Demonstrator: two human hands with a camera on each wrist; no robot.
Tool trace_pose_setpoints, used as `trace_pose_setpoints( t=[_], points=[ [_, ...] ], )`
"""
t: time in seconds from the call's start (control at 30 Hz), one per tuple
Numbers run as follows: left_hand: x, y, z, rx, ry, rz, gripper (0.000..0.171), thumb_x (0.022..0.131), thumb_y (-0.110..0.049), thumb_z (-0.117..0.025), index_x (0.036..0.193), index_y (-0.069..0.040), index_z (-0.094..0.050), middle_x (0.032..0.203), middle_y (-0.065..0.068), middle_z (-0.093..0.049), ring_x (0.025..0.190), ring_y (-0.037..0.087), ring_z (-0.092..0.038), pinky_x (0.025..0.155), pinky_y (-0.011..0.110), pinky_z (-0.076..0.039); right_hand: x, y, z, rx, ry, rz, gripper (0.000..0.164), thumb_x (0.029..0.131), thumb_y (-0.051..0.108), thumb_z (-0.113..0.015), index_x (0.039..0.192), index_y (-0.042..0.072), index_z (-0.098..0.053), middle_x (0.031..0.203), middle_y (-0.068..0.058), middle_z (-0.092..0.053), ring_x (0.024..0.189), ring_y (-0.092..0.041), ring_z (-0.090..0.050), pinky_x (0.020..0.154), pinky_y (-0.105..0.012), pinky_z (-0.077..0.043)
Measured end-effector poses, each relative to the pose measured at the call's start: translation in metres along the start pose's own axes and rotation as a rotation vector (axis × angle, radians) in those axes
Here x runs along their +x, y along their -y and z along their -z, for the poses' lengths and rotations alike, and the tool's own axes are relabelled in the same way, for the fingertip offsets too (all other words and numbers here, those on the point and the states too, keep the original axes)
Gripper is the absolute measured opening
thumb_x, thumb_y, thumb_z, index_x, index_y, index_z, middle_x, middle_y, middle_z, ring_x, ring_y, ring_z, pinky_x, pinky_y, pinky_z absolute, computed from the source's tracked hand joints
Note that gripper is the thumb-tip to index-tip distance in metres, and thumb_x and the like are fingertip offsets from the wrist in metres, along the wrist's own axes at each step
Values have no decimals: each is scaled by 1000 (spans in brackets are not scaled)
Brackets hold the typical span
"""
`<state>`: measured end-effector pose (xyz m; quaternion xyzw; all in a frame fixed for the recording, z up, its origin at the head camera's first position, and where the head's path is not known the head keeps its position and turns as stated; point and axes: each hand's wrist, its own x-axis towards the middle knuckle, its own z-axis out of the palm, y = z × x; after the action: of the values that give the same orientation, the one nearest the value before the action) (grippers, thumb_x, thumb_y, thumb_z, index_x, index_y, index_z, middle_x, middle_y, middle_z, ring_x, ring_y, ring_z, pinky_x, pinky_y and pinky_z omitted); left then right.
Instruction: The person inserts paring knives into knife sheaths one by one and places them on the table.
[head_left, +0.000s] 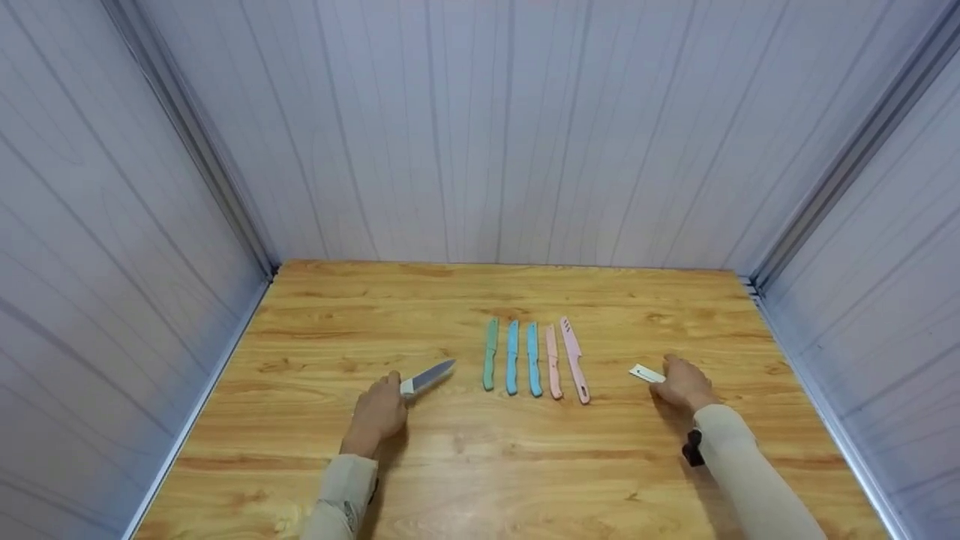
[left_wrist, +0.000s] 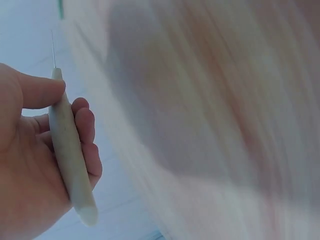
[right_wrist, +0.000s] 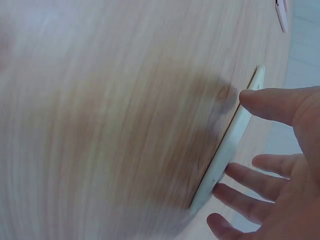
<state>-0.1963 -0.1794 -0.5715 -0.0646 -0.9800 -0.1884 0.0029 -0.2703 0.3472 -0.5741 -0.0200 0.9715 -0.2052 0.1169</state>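
Note:
My left hand grips a knife by its white handle, the thumb lying along the handle near the blade. The bare metal blade points right and away, above the left part of the table. On the right, my right hand holds a slim white blade cover between thumb and fingers. In the right wrist view the thumb lies across the cover and two fingertips meet its other edge, close to the tabletop. Whether the cover touches the table cannot be told.
Between the hands, a green knife, two blue knives, a pink knife and a larger pink knife lie side by side, handles toward me. The wooden table meets pale panelled walls at the back and sides.

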Motion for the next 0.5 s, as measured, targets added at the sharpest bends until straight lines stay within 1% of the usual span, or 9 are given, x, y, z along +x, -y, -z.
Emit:
trace_pose_setpoints(
  t=[0.1, 0.2, 0.33, 0.5],
  points=[
    [-7, -11, 2, -42, -11, -7, 19, 95, -11, -53, 108, 3, -48, 85, 13, -53, 72, 28, -56, 60, 43, -45, -2, 0, -2, -12, -25, 50, 52, 88, 20, -62, 127, -11, -46, 117, -30, -55, 103, -45, -53, 85, -57, -40],
    [-15, -24, 6, -69, -16, -29, 17, 95, -10, -54, 107, 2, -48, 85, 10, -53, 68, 23, -54, 57, 37, -44, -3, 0, -4, -44, -50, 87, 41, 89, 18, -61, 117, -11, -54, 109, -28, -59, 97, -44, -56, 82, -55, -43],
    [-24, -43, 14, -98, -17, -74, 14, 95, -9, -55, 103, 1, -48, 83, 8, -51, 64, 19, -51, 54, 34, -42, -2, -1, -7, -88, -81, 102, 38, 90, 17, -61, 116, -10, -58, 108, -29, -60, 97, -45, -56, 83, -55, -43],
    [-32, -63, 20, -110, -24, -130, 11, 94, -8, -56, 100, -2, -49, 81, 7, -51, 65, 19, -51, 55, 33, -41, -1, -2, -10, -161, -131, 96, 34, 90, 17, -62, 113, -7, -61, 103, -30, -57, 89, -46, -57, 77, -55, -45]
  ],
)
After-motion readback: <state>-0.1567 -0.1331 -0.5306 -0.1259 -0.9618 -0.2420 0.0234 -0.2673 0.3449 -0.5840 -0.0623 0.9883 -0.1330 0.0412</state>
